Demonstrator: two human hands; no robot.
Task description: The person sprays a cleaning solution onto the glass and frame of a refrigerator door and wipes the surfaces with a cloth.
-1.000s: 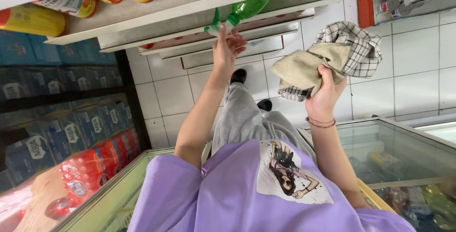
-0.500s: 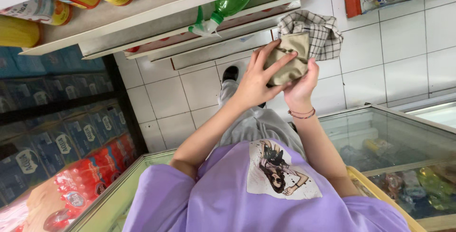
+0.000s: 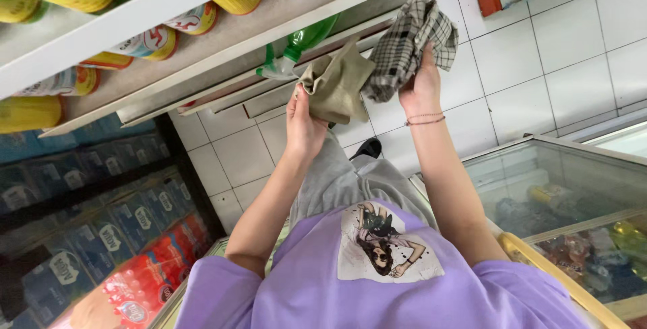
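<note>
The left hand [image 3: 304, 123] has its fingers closed on an olive cloth [image 3: 337, 86]; the right hand [image 3: 419, 86] grips a checked cloth [image 3: 411, 36], both just below the shelf's [image 3: 222, 39] front edge.

Lilac printed T-shirt [image 3: 377, 288], grey trousers [image 3: 337, 181], thin bracelet [image 3: 424, 119]

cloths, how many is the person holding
2: an olive cloth in the left hand, and a checked cloth in the right hand. They touch where they meet.
</note>
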